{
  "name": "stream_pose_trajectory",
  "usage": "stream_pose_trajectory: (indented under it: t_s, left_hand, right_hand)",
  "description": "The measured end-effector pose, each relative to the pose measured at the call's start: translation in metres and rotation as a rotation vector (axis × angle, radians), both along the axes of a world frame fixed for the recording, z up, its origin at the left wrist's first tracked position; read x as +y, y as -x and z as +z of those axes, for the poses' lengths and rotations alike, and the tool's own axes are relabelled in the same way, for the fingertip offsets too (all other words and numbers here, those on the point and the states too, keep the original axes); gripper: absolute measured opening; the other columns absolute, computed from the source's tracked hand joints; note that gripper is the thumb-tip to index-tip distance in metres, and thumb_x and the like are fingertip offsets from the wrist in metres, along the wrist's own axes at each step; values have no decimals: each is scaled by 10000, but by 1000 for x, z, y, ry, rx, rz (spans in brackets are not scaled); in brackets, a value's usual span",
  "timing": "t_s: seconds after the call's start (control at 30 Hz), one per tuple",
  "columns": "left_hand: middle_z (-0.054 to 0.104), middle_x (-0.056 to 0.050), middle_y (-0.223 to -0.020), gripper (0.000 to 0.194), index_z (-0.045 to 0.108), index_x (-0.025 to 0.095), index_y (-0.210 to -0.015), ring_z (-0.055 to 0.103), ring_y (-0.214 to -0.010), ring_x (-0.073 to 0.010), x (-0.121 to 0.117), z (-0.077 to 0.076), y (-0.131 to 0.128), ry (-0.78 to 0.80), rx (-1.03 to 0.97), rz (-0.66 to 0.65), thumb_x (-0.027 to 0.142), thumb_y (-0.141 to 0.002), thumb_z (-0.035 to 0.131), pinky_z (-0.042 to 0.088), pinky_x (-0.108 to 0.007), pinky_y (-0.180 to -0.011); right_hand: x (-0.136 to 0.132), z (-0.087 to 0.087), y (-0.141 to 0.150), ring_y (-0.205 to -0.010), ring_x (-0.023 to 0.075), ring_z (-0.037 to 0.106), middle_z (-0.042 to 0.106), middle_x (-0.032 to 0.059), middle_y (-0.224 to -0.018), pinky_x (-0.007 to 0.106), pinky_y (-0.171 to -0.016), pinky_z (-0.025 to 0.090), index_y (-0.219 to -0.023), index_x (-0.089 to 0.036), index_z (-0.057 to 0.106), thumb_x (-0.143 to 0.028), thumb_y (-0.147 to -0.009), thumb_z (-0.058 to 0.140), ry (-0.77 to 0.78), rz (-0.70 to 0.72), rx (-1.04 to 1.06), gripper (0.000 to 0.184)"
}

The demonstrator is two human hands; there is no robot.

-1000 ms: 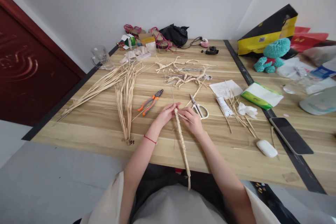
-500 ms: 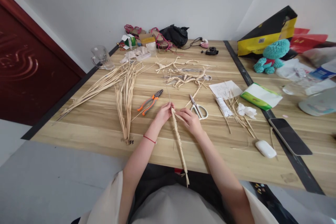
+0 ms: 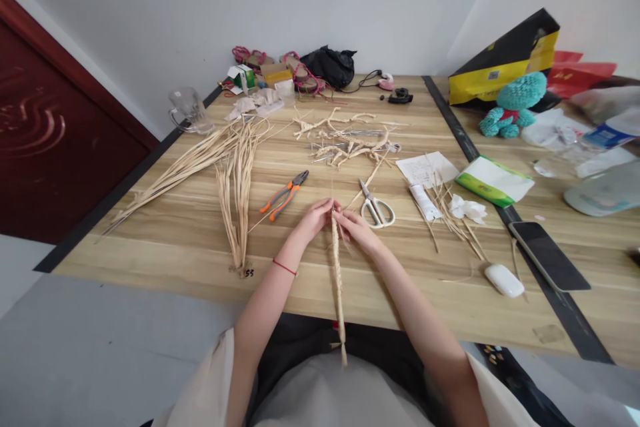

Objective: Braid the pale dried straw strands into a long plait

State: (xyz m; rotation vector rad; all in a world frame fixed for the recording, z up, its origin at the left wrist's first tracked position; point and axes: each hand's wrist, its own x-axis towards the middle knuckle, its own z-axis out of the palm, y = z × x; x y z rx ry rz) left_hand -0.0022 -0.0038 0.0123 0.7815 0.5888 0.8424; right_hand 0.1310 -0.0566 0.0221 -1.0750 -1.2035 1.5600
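Observation:
A long straw braid [image 3: 338, 277] runs from my hands back over the wooden table's [image 3: 180, 240] front edge toward my lap. My left hand [image 3: 316, 219] pinches the braid's top end from the left, fingers closed on it. My right hand [image 3: 356, 227] meets it from the right, fingers closed on the loose straw strands at the same spot. A thin strand sticks up beyond the fingers. Orange-handled pliers [image 3: 283, 195] lie just left of my hands, white-handled scissors [image 3: 376, 205] just right.
Bundles of loose straw [image 3: 235, 173] fan across the left of the table. Finished straw pieces [image 3: 345, 140] lie behind the hands. Paper, a tube, straw scraps, a white mouse [image 3: 504, 280] and a phone [image 3: 549, 255] sit to the right. A glass jug [image 3: 187, 110] stands far left.
My hands have drawn closer together at the braid's top, and the braid's lower end has swung slightly left and straightened. The view has shifted a little.

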Motion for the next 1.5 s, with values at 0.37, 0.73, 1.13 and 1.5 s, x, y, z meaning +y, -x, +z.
stream_pose_trajectory:
  t_s: [0.37, 0.73, 1.13, 1.5]
  left_hand:
    - [569, -31, -715, 202, 622, 119, -790, 539, -635, -122, -5, 4, -1, -29, -36, -50, 316, -746, 617, 437, -254, -616]
    - [517, -15, -738, 95, 536, 147, -687, 470, -590, -81, -2, -3, -3, 149, -196, 74, 180, -774, 554, 394, -217, -548]
    - [546, -25, -713, 179, 627, 141, -825, 501, -612, -99, 1, 1, -1, 75, -113, 97, 308, -791, 569, 421, -235, -560]
    - [563, -15, -863, 626, 452, 241, -1280, 439, -566, -38, -11, 21, 9, -174, 60, -106, 153, -684, 621, 228, -152, -409]
  right_hand:
    - [2, -4, -7, -451, 57, 309, 421, -60, -542, 209, -430, 216, -684, -184, 515, -496, -656, 686, 89, 33, 107, 356]
    - [0, 7, -7, -442, 65, 320, 418, -66, -532, 217, -435, 216, -664, -192, 484, -493, -655, 687, -34, 114, 6, 363]
    - [-2, 2, -2, -458, 87, 398, 487, -47, -574, 227, -462, 284, -707, -205, 504, -449, -693, 653, 70, 69, 194, 286]
    - [0, -2, -8, -343, 50, 411, 646, 1, -694, 196, -328, 251, -851, -186, 532, -430, -711, 653, 133, 78, 229, 306]
